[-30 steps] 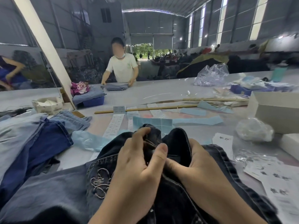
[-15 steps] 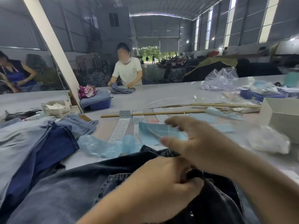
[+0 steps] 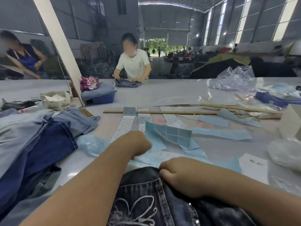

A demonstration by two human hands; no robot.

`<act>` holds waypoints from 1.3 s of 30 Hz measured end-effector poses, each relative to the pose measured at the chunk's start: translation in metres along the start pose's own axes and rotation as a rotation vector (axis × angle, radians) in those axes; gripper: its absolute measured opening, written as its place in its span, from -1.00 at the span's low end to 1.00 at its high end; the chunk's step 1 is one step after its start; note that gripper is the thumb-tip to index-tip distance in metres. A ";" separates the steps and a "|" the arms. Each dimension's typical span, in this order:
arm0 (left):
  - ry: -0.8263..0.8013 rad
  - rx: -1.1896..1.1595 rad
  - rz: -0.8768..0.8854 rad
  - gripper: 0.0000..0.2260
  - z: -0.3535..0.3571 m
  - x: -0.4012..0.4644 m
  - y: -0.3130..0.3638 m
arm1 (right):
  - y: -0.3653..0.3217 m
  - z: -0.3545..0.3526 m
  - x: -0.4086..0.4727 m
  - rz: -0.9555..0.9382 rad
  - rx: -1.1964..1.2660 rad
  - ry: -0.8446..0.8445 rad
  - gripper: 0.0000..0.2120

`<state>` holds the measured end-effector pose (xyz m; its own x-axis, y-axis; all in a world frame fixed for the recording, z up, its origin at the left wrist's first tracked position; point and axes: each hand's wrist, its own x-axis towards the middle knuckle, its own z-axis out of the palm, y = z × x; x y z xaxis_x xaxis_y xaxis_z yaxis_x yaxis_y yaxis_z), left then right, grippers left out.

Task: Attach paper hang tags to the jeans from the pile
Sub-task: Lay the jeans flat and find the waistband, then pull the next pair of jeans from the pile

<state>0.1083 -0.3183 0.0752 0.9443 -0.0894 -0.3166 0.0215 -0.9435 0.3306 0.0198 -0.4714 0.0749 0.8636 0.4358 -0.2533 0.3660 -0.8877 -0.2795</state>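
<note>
The left hand (image 3: 136, 145) has left the dark jeans (image 3: 146, 193) at bottom centre and reached to the paper tags (image 3: 162, 156) mid-frame, fingers curled, grasp hidden; the right hand (image 3: 180, 176) still pinches the waistband. Tagging looks imminent.

dark embroidered jeans (image 3: 146, 201) nearest, flat

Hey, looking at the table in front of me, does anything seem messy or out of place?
Yes. The light blue paper sheets lie crumpled and overlapping beyond the dark jeans, one folded up off the table. The jeans pile on the left is heaped, not folded.
</note>
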 end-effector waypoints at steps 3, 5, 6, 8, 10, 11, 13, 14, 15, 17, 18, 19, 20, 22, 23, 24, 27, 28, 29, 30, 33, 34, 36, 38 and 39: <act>0.075 0.493 -0.060 -0.71 0.002 0.028 -0.026 | -0.010 -0.023 0.005 -0.012 -0.075 -0.217 -0.69; -0.012 0.444 -0.108 -0.66 0.008 0.049 -0.043 | -0.016 -0.046 0.022 -0.002 -0.132 -0.346 -0.69; -0.015 0.406 -0.125 -0.65 0.014 0.057 -0.049 | -0.019 -0.057 0.037 0.015 -0.151 -0.393 -0.67; 0.041 0.354 -0.121 -0.63 0.035 0.069 -0.061 | -0.023 -0.070 0.074 0.047 -0.134 -0.418 -0.59; 0.127 0.262 -0.108 -0.63 0.059 0.076 -0.071 | -0.020 -0.069 0.118 0.074 -0.004 -0.308 -0.64; 0.156 0.191 -0.098 -0.64 0.066 0.080 -0.075 | -0.017 -0.062 0.138 0.093 0.066 -0.218 -0.69; 0.176 0.062 -0.089 -0.67 0.073 0.082 -0.081 | -0.007 -0.034 0.166 0.141 0.063 -0.049 -0.75; 0.171 0.026 -0.090 -0.69 0.074 0.083 -0.085 | 0.000 -0.016 0.175 0.164 -0.016 0.002 -0.78; 0.154 0.009 -0.096 -0.71 0.076 0.083 -0.089 | 0.007 0.003 0.180 0.187 -0.099 0.011 -0.81; 0.099 0.008 -0.114 -0.74 0.081 0.083 -0.096 | 0.023 0.030 0.183 0.252 -0.158 -0.062 -0.80; 0.064 0.007 -0.127 -0.74 0.084 0.084 -0.098 | 0.031 0.037 0.184 0.283 -0.147 -0.112 -0.77; 0.034 -0.001 -0.141 -0.74 0.086 0.085 -0.100 | 0.038 0.041 0.184 0.308 -0.127 -0.148 -0.75; 0.016 -0.013 -0.152 -0.73 0.087 0.087 -0.101 | 0.044 0.042 0.183 0.326 -0.102 -0.172 -0.73; -0.005 -0.038 -0.152 -0.71 0.086 0.090 -0.102 | 0.050 0.046 0.182 0.335 -0.056 -0.207 -0.67; -0.012 -0.041 -0.143 -0.70 0.086 0.090 -0.101 | 0.050 0.048 0.181 0.333 -0.043 -0.221 -0.63; -0.016 -0.040 -0.133 -0.69 0.087 0.090 -0.101 | 0.050 0.049 0.180 0.331 -0.033 -0.227 -0.60; -0.012 -0.083 -0.117 -0.69 0.089 0.092 -0.098 | 0.050 0.050 0.180 0.337 0.004 -0.209 -0.50; -0.025 -0.114 -0.114 -0.69 0.089 0.092 -0.097 | 0.050 0.049 0.180 0.341 0.019 -0.202 -0.48; -0.048 -0.140 -0.111 -0.69 0.090 0.093 -0.096 | 0.051 0.050 0.180 0.346 0.031 -0.196 -0.46; -0.074 -0.158 -0.110 -0.68 0.091 0.094 -0.095 | 0.051 0.051 0.181 0.349 0.042 -0.193 -0.44; -0.133 -0.205 -0.083 -0.74 0.092 0.097 -0.095 | 0.052 0.053 0.182 0.349 0.061 -0.183 -0.44; -0.137 -0.222 -0.070 -0.80 0.092 0.097 -0.096 | 0.052 0.054 0.183 0.345 0.062 -0.172 -0.46; -0.092 -0.275 -0.044 -0.88 0.091 0.098 -0.097 | 0.054 0.055 0.186 0.339 0.065 -0.133 -0.56; -0.011 -0.354 -0.015 -0.91 0.091 0.098 -0.097 | 0.055 0.055 0.188 0.359 0.104 -0.080 -0.65; 0.017 -0.398 -0.007 -0.92 0.091 0.098 -0.096 | 0.055 0.054 0.189 0.373 0.145 -0.051 -0.68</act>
<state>0.1687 -0.2650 -0.0684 0.9490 -0.0745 -0.3063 0.1507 -0.7463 0.6483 0.1846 -0.4301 -0.0389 0.9085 0.0979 -0.4063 -0.0251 -0.9577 -0.2867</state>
